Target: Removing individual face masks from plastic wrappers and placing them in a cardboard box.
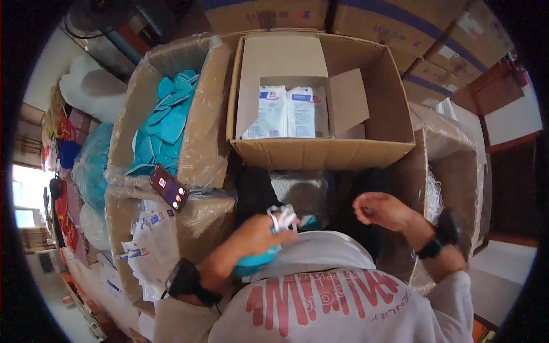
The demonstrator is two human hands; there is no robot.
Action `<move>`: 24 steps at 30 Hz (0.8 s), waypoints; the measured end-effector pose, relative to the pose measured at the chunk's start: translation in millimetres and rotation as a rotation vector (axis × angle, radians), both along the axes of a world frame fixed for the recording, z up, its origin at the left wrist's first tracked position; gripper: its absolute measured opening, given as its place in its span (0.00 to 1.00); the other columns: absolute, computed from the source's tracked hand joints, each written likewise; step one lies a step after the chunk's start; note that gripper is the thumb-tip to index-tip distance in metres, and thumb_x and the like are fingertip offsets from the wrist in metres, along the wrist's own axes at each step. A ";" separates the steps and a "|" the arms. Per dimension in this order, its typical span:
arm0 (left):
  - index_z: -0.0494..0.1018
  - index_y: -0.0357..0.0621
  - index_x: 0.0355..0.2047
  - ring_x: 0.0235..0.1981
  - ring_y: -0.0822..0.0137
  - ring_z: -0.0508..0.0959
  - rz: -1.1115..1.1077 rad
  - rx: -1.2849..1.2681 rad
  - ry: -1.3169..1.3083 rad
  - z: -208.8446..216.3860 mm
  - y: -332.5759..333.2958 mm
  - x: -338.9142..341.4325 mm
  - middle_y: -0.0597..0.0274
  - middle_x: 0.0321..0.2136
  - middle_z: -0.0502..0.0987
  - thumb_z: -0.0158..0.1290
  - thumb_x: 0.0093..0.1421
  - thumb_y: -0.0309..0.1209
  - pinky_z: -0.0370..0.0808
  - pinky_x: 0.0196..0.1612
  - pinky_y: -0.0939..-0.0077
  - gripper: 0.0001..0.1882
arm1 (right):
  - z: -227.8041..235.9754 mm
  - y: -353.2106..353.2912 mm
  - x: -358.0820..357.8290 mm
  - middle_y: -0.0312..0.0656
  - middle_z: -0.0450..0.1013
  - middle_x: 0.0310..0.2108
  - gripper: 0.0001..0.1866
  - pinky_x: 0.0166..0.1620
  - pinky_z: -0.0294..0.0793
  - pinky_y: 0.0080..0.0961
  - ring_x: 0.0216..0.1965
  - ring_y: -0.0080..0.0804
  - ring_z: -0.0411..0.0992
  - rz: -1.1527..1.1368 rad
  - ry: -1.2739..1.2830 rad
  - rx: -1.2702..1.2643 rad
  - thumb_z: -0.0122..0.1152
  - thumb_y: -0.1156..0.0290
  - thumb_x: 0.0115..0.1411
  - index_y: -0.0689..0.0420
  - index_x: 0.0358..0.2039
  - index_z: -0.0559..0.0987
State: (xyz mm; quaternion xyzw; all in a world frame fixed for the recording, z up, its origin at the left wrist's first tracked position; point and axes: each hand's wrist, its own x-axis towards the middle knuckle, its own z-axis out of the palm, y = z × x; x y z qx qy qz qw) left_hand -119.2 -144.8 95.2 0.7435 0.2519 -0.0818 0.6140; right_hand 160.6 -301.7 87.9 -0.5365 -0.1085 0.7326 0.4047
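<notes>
My left hand (257, 233) is closed over my lap, with a bunch of white elastic straps (283, 218) looped about its fingers. Under that hand shows a teal face mask (256, 260), partly hidden by the hand and wrist; whether the straps join it I cannot tell. A small teal piece (309, 221) peeks out just right of the straps. Held up over my right thigh, my right hand (382, 210) has curved fingers, a gap between them and the thumb, and nothing visible in it.
Teal mask pieces (163, 123) fill a plastic-lined box at left. A phone (169, 187) lies on its near edge, above a box of printed pouches (150, 243). Ahead, a large carton (320, 155) holds a smaller carton of packets (301, 114). White straps (433, 194) lie in the right box.
</notes>
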 end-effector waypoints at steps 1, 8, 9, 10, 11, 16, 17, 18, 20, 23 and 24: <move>0.72 0.48 0.40 0.36 0.58 0.74 -0.034 0.111 0.060 4.1 11.3 3.0 0.54 0.33 0.74 0.52 0.52 0.44 0.69 0.39 0.68 0.18 | -26.3 2.7 -11.0 0.37 0.67 0.24 0.10 0.33 0.68 0.18 0.26 0.25 0.66 -0.131 0.071 -0.019 0.45 0.68 0.60 0.60 0.32 0.72; 0.72 0.38 0.31 0.29 0.61 0.73 0.099 0.450 -0.027 8.6 39.8 -4.1 0.56 0.25 0.72 0.47 0.56 0.35 0.69 0.35 0.72 0.12 | -152.3 46.4 -56.2 0.39 0.68 0.30 0.07 0.41 0.70 0.23 0.33 0.27 0.68 -0.299 0.033 -0.127 0.48 0.71 0.57 0.60 0.35 0.71; 0.72 0.37 0.30 0.29 0.63 0.73 0.160 0.401 -0.050 6.4 42.6 -4.4 0.57 0.24 0.72 0.45 0.57 0.35 0.68 0.35 0.73 0.12 | -161.9 50.1 -55.9 0.40 0.68 0.32 0.07 0.43 0.70 0.24 0.35 0.28 0.69 -0.279 0.023 -0.132 0.48 0.72 0.57 0.59 0.36 0.71; 0.71 0.37 0.28 0.28 0.65 0.72 0.220 0.352 -0.074 6.6 44.6 -4.7 0.57 0.23 0.71 0.42 0.59 0.34 0.68 0.34 0.74 0.13 | -170.9 51.0 -57.8 0.40 0.68 0.33 0.08 0.44 0.69 0.23 0.37 0.27 0.68 -0.223 -0.082 -0.125 0.48 0.71 0.57 0.59 0.38 0.70; 0.69 0.36 0.25 0.26 0.68 0.70 0.233 0.368 -0.041 14.5 44.6 -2.4 0.59 0.21 0.71 0.37 0.61 0.35 0.67 0.32 0.75 0.17 | -177.6 52.0 -59.0 0.39 0.68 0.34 0.10 0.44 0.69 0.23 0.38 0.27 0.68 -0.169 -0.188 -0.119 0.49 0.70 0.58 0.58 0.39 0.70; 0.70 0.37 0.23 0.26 0.59 0.71 0.205 0.420 -0.061 26.7 53.7 -0.3 0.55 0.21 0.71 0.38 0.61 0.37 0.67 0.31 0.70 0.18 | -181.5 67.3 -61.2 0.41 0.66 0.45 0.20 0.49 0.63 0.22 0.46 0.28 0.63 -0.130 -0.282 -0.015 0.48 0.64 0.59 0.58 0.50 0.65; 0.70 0.37 0.22 0.26 0.55 0.72 0.200 0.451 -0.094 24.8 55.1 -1.5 0.53 0.21 0.71 0.39 0.60 0.37 0.67 0.30 0.68 0.18 | -138.2 78.7 -69.0 0.42 0.66 0.45 0.21 0.48 0.63 0.22 0.46 0.28 0.63 -0.151 -0.344 0.179 0.49 0.64 0.59 0.58 0.51 0.64; 0.70 0.37 0.22 0.26 0.55 0.72 0.126 0.482 -0.139 25.2 55.8 2.3 0.53 0.21 0.71 0.40 0.60 0.37 0.68 0.30 0.67 0.18 | -95.6 87.1 -75.3 0.43 0.66 0.46 0.22 0.47 0.63 0.21 0.45 0.29 0.64 -0.187 -0.410 0.366 0.49 0.63 0.59 0.59 0.52 0.64; 0.70 0.37 0.21 0.26 0.54 0.73 -0.021 0.551 -0.221 32.8 53.7 11.4 0.52 0.20 0.72 0.40 0.60 0.37 0.68 0.29 0.66 0.18 | -36.5 107.5 -88.3 0.43 0.66 0.45 0.20 0.49 0.61 0.20 0.44 0.26 0.63 -0.182 -0.430 0.706 0.47 0.65 0.60 0.59 0.52 0.64; 0.70 0.37 0.21 0.25 0.53 0.73 -0.058 0.528 -0.251 45.9 52.2 19.3 0.52 0.20 0.72 0.41 0.59 0.37 0.69 0.28 0.65 0.17 | 4.0 124.0 -102.3 0.40 0.66 0.46 0.18 0.51 0.59 0.21 0.49 0.24 0.61 0.005 -0.490 0.987 0.46 0.63 0.60 0.57 0.49 0.67; 0.70 0.37 0.21 0.25 0.53 0.73 -0.058 0.539 -0.277 50.2 53.2 19.5 0.52 0.20 0.72 0.41 0.59 0.37 0.69 0.28 0.65 0.17 | 7.7 124.1 -101.5 0.40 0.67 0.43 0.17 0.49 0.61 0.21 0.46 0.24 0.62 0.082 -0.475 0.946 0.46 0.63 0.61 0.58 0.47 0.68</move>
